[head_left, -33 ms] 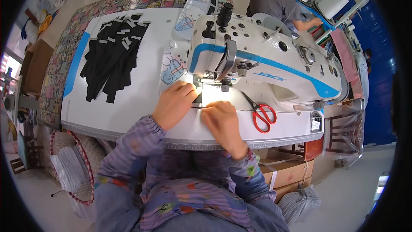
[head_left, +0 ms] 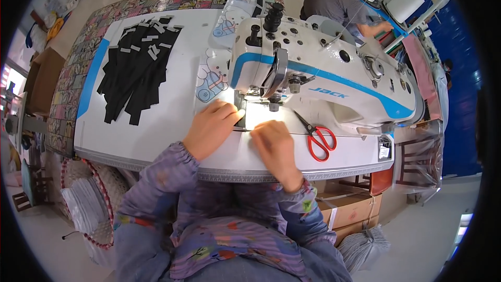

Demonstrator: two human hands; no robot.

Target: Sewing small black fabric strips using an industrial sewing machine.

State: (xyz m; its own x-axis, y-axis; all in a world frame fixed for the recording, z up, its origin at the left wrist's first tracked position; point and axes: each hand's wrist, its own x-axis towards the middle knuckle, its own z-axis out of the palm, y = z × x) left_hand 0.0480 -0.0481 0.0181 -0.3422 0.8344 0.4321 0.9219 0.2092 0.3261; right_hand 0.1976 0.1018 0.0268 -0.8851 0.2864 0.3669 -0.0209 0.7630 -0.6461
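A white sewing machine (head_left: 323, 81) with a blue stripe stands over a white table, its lamp lighting the needle area. At the presser foot lies a black fabric strip (head_left: 240, 120), partly covered by my left hand (head_left: 213, 125), whose fingers are closed together on it. Just to the right of the strip's near end is my right hand (head_left: 275, 149), fingers curled in; what they hold, if anything, is hidden. Red-handled scissors (head_left: 319, 141) lie right of my right hand, blades toward the machine. On the left a pile of black strips (head_left: 138, 70) with pale end tabs is spread out.
White thread cones (head_left: 404, 4) stand at the back right. Two other people (head_left: 334, 2) sit beyond the machine. A silver ruler tape (head_left: 235, 176) runs along the table's front edge. Cardboard boxes (head_left: 349, 211) and a basket (head_left: 107, 193) flank my lap.
My right hand has shifted slightly to the right, away from the black strip's near end. My left hand stays almost in place.
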